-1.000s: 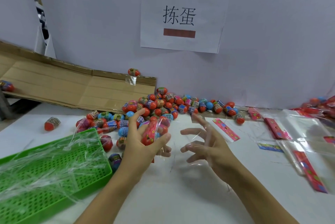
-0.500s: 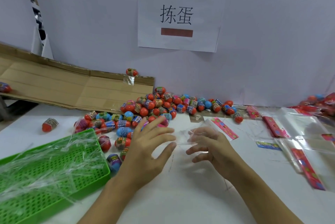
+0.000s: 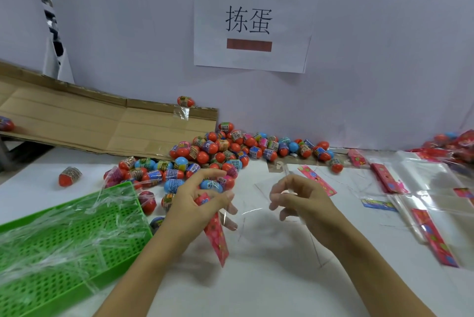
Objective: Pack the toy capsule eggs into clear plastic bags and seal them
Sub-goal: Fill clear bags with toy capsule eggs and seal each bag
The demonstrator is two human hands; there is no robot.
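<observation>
Toy capsule eggs (image 3: 225,152) heap below a wall sign (image 3: 252,21) reading 拣蛋; left hand (image 3: 197,203) grips a bagged egg with pink header (image 3: 216,239); right hand (image 3: 300,201) pinches a clear strip (image 3: 287,173).

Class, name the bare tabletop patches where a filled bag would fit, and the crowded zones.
Free: white table between both forearms, beside the green basket. Crowded: capsule egg pile by the wall; clear bags at right.

The green tray (image 3: 77,252) runs off the left edge; the right-edge bags (image 3: 451,144) are blurred.
</observation>
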